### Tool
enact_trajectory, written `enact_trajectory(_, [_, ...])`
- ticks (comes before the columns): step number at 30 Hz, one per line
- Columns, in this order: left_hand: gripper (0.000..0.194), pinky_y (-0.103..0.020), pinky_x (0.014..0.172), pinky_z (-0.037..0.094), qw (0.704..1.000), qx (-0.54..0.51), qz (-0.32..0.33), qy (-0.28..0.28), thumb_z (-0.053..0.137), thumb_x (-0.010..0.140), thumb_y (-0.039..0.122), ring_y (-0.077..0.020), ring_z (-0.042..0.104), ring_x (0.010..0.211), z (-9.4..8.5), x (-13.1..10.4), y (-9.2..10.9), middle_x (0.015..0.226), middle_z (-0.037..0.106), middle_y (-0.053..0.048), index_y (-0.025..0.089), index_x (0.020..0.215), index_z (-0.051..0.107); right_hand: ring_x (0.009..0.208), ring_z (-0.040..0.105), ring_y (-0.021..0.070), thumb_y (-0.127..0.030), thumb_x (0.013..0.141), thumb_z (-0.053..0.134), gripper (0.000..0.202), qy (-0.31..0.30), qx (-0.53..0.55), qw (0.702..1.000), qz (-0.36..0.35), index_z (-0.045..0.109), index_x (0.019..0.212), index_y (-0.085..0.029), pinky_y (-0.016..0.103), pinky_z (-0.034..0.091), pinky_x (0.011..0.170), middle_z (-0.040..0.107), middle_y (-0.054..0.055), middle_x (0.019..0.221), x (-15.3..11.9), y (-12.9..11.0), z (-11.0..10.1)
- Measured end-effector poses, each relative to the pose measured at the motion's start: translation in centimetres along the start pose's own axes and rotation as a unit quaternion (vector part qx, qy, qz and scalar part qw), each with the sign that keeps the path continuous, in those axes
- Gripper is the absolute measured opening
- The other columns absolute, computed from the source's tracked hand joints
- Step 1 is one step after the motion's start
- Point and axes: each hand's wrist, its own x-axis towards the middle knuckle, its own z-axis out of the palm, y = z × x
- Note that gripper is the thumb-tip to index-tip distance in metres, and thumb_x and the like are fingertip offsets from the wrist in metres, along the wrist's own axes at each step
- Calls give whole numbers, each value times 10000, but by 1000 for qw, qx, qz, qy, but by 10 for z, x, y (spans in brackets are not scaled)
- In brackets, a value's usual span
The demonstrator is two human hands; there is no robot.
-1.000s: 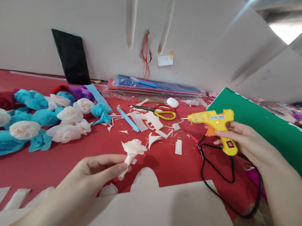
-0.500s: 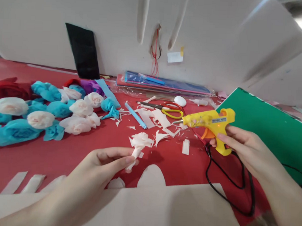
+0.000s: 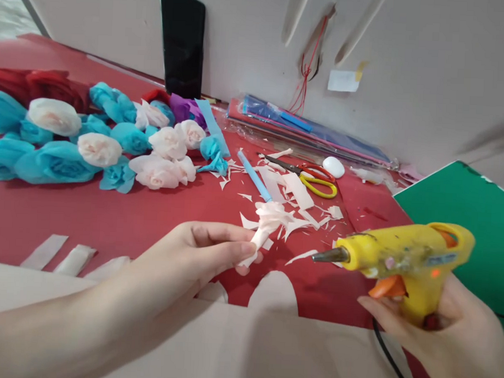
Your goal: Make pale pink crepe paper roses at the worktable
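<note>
Between thumb and fingers, my left hand (image 3: 216, 246) pinches the stem of a small pale pink paper flower (image 3: 271, 215), its bloom tilted up to the right. My right hand (image 3: 450, 326) grips the handle of a yellow glue gun (image 3: 403, 254), thumb near the orange trigger. The metal nozzle points left, toward the flower, with a gap between them. Below the flower, a rounded pale petal piece (image 3: 275, 293) lies on the red surface (image 3: 159, 218).
Blue, pink and red paper flowers (image 3: 61, 161) fill the left. Scissors (image 3: 319, 181), a blue glue stick or pen (image 3: 255, 175) and paper scraps lie centrally. A green board (image 3: 464, 204) is at right; a black phone-like slab (image 3: 182, 41) leans behind.
The glue gun has come closer to the camera and turned its nozzle further forward of the scraps. The view has shifted and tilted; my left hand still holds the flower.
</note>
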Motion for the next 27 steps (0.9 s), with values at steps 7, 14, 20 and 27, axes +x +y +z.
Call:
enact_trajectory(7, [258,-181,519,526,997,-36,-65,-18,908,555,352,-163,671,619,0,0,-2,679,732,-41,198,719,782,462,611,209,-412,491,820,349,34,-11,999,-24,578,705,-281,288,542,399,600,-12,554,-17,0,13])
enact_trajectory(14, [135,-162,534,515,997,-34,-23,-68,820,667,286,-128,635,573,4,-3,2,657,729,-50,161,648,772,454,626,218,-461,566,766,311,31,-79,996,-41,535,678,-285,315,559,436,606,-2,514,-15,0,17])
enact_trajectory(20, [172,-156,513,501,995,-33,-14,-98,781,719,265,-112,592,548,4,-1,2,626,692,-52,130,617,752,464,621,211,-494,612,693,285,38,-112,992,-49,506,670,-287,312,556,453,614,5,517,-15,1,20])
enact_trajectory(27, [159,-179,538,514,994,-25,2,-108,744,755,249,-126,591,584,5,0,1,658,674,-60,123,658,756,539,688,255,-518,616,694,322,36,-118,992,-36,481,694,-289,316,574,456,662,35,556,-16,2,20])
